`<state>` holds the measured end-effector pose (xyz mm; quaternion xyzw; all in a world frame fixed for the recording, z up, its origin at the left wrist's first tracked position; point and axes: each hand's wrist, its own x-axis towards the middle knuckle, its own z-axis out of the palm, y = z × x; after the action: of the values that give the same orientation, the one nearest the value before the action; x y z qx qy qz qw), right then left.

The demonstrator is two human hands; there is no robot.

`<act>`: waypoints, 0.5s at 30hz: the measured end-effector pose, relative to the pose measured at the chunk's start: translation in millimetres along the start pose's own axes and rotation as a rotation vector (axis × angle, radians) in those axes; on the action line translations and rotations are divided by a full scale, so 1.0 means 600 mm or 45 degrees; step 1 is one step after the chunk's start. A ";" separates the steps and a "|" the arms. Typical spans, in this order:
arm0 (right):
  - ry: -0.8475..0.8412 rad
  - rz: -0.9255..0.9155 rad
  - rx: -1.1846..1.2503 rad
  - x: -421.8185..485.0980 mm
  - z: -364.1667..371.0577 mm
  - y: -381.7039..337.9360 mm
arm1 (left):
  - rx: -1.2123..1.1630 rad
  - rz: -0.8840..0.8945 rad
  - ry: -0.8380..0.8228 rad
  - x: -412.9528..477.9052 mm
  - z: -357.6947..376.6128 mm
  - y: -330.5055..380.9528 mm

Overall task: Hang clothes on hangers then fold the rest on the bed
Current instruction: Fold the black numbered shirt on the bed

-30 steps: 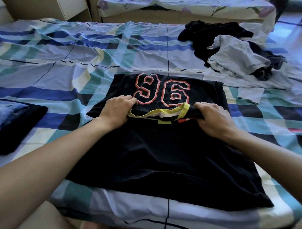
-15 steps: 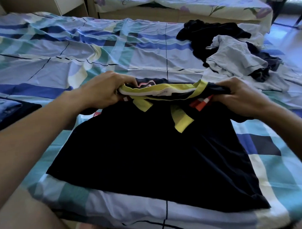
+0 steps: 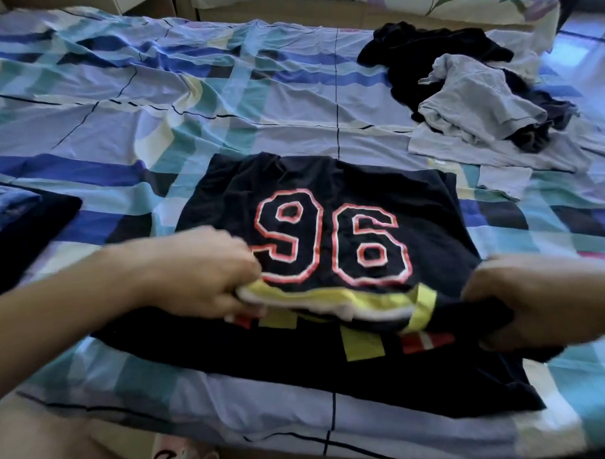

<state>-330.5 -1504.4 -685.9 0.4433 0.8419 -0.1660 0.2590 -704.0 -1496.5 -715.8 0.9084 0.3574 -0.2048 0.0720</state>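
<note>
Right now my left hand [image 3: 206, 274] and right hand [image 3: 536, 300] each clamp one end of the yellow-trimmed fold of the black 96 shirt [image 3: 327, 201], flat on the bed [image 3: 187, 113]. That gripped edge runs side to side, number panel beyond it; neither hand is nearer, so I judge the next fold goes straight forward

Soft daylight with a bluish cast, motion blur up close.
Light enters from the upper right, where the floor [image 3: 592, 23] glares pale; the left hand [image 3: 206, 274] and right hand [image 3: 536, 296] are smeared by blur, and the bed [image 3: 221, 112] bows at the frame edges.
</note>
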 end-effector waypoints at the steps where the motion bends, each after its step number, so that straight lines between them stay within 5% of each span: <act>1: -0.118 -0.011 -0.064 0.004 0.013 -0.010 | 0.010 -0.005 -0.126 0.002 0.009 0.014; 4: -0.445 -0.012 -0.140 0.011 0.034 -0.032 | -0.200 -0.056 -0.326 0.002 0.006 0.026; 7: -0.589 -0.029 0.138 0.017 0.025 -0.022 | -0.570 -0.157 -0.383 0.000 -0.019 -0.007; 10: -0.301 -0.028 0.429 0.034 0.007 0.005 | -0.619 -0.358 -0.022 0.022 -0.014 -0.062; 15: 0.541 0.326 0.592 0.117 0.002 0.109 | -0.627 -0.933 0.569 0.090 0.036 -0.189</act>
<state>-309.3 -1422.4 -731.2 0.6174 0.7542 -0.2236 -0.0114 -752.1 -1385.9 -756.4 0.7006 0.6978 0.0738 0.1293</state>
